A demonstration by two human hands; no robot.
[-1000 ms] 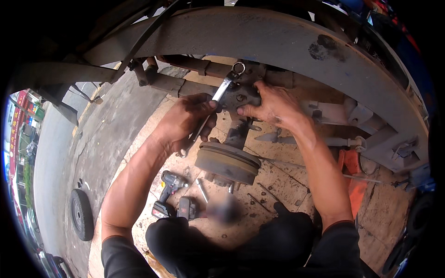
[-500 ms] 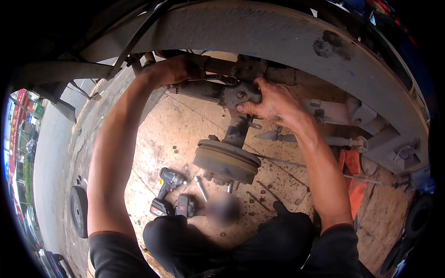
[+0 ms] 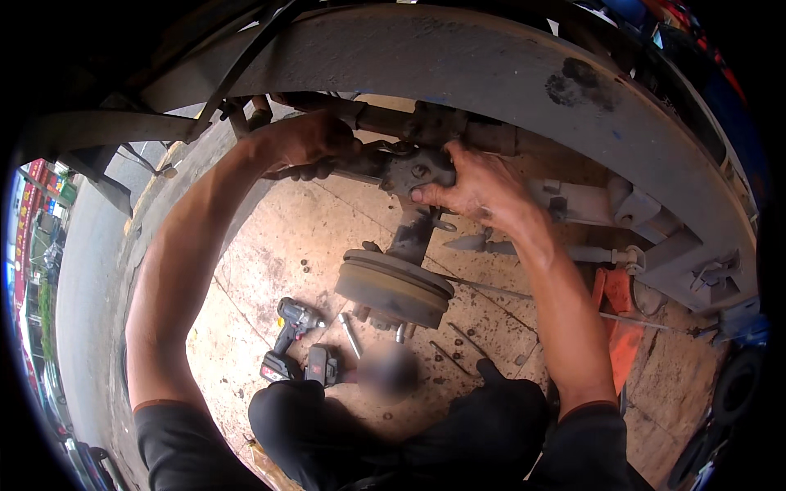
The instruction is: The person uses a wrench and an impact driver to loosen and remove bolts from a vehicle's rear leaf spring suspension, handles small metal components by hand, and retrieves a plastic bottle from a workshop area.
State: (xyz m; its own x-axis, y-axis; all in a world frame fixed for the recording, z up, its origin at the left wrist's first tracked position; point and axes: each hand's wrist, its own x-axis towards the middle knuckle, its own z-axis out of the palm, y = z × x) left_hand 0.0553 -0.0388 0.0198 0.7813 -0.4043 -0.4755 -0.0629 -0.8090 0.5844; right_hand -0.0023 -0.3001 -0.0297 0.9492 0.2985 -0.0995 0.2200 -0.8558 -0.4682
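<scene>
In the head view, I have the left hand [image 3: 315, 143] far out and left of centre, its fingers curled tight around a wrench [image 3: 393, 147]. Most of the handle is hidden inside the fist; the end that shows points right, at the far edge of a dark metal plate [image 3: 418, 170]. I can't tell whether that end sits on a bolt.

My right hand [image 3: 489, 186] is clasped on the right side of that same plate, thumb on its near part and index finger toward its far corner; the remaining fingers are mostly hidden from me.

Nearer than the plate, a short dark shaft [image 3: 412, 237] leads down to a round drum [image 3: 395, 288], tilted a little. Past both hands, a broad grey beam [image 3: 458, 57] arches across from left to right.

On the floor [image 3: 270, 225], left of and nearer than the drum, I see a cordless power tool [image 3: 296, 327] lying on its side, with a battery pack [image 3: 322, 364] just right of it and a silver socket bar [image 3: 350, 335] beyond that. Thin rods [image 3: 450, 358] lie right of them. Farther right stands an orange metal piece [image 3: 626, 335].
</scene>
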